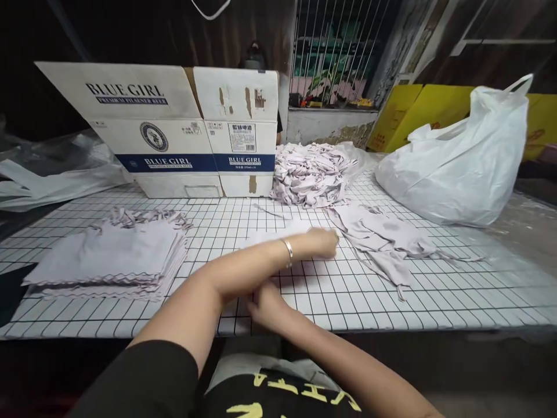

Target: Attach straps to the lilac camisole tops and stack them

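**Left hand (324, 242) reached across right hand (266, 305), pale cloth piece (287, 227) at the crossing**

Left hand: fingers curled in, motion-blurred. Couldn't tell whether it gripped any fabric. Left forearm (250, 267), with a silver bracelet (288, 252) at the wrist, passed above the right hand.

Right hand: nearer the body, low over the front of the worktop (348, 307), fingers bent close together. Partly hidden by the left forearm; couldn't tell what it held, if anything.

Cloth piece: pale lilac, flat on the worktop's black-and-white grid, partly covered by the left forearm and showing beyond it. Its full outline couldn't be read.

Just right of the left hand: loose pieces (387, 232) of similar fabric, spread out with strips trailing. Straight beyond the left hand: a bunched pile (311, 174) of the same stuff. Well left of both hands: a neat stack (108, 252), wavy edges toward the body, strips gathered at the far end.

Beyond the hands, to the left: open BLUE GIRL carton (161, 136). Far right, past the loose pieces: full white plastic bag (452, 162), yellow boxes (404, 116) behind it.
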Demonstrator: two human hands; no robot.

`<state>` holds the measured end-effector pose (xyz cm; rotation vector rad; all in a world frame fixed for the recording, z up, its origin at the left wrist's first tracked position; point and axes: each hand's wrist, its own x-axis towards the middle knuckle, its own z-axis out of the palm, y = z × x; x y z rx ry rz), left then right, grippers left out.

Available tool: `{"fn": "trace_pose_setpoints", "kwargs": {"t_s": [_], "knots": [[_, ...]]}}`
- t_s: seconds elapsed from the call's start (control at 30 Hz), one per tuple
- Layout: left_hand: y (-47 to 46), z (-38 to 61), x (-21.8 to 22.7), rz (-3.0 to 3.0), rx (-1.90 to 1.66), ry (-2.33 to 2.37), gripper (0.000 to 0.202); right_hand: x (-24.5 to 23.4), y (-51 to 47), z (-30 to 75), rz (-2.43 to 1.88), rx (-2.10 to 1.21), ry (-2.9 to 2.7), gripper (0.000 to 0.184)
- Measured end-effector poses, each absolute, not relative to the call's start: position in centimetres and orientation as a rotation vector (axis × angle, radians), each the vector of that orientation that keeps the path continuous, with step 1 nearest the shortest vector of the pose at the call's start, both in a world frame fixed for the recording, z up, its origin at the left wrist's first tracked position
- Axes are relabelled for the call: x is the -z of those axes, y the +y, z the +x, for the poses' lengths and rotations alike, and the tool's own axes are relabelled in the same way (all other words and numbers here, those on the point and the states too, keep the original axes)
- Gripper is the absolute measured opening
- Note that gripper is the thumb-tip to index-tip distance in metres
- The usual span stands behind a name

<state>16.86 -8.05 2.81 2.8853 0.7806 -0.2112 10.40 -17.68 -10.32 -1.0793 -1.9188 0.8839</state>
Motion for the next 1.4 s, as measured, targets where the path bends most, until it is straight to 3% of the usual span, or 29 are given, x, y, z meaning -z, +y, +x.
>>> {"fn": "trace_pose_setpoints", "kwargs": {"t_s": [0.07, 0.17, 0.3, 0.4, 0.6, 0.8, 0.97, 1.13, 1.4], "knots": [[-11.3, 16.8, 1.7, 2.846, 0.256, 0.613, 0.013, 10.9, -20.6, 12.3, -1.079, -0.726, -2.221, 0.028], [-14.4, 12.5, 4.8, 2.744, -0.066, 0.513, 0.016, 9.8, -23.8, 17.4, -1.106, -0.539, -2.401, 0.018], [-15.5, 1.7, 5.8, 2.526, -0.454, 0.926, 0.012, 8.8, -24.3, 26.6, -1.376, -0.329, -2.208, 0.017], [-15.8, -4.1, 7.3, 2.547, -0.387, 1.17, 0.02, 9.3, -22.6, 31.7, -1.608, -0.261, -2.071, 0.036], [-15.0, -4.8, 10.5, 2.733, -0.445, 1.197, 0.023, 10.2, -17.7, 33.6, -1.674, -0.322, -2.146, 0.026], [-14.3, -5.4, 9.5, 2.34, -0.82, 1.247, 0.019, 10.8, -17.3, 33.3, -1.636, -0.29, -2.074, 0.025], [-13.3, -5.9, 4.6, 2.098, -0.876, 1.43, 0.017, 8.3, -16.2, 32.9, -1.662, -0.486, -1.8, 0.021], [-4.0, -4.2, -5.5, 2.074, -0.927, 1.612, 0.007, -1.4, -7.5, 32.6, -1.438, -0.925, -1.373, 0.016], [8.3, -1.6, -18.9, 2.247, -1.064, 1.424, 0.032, -15.3, 3.1, 33.0, -1.455, -0.732, -1.379, 0.013]]}}
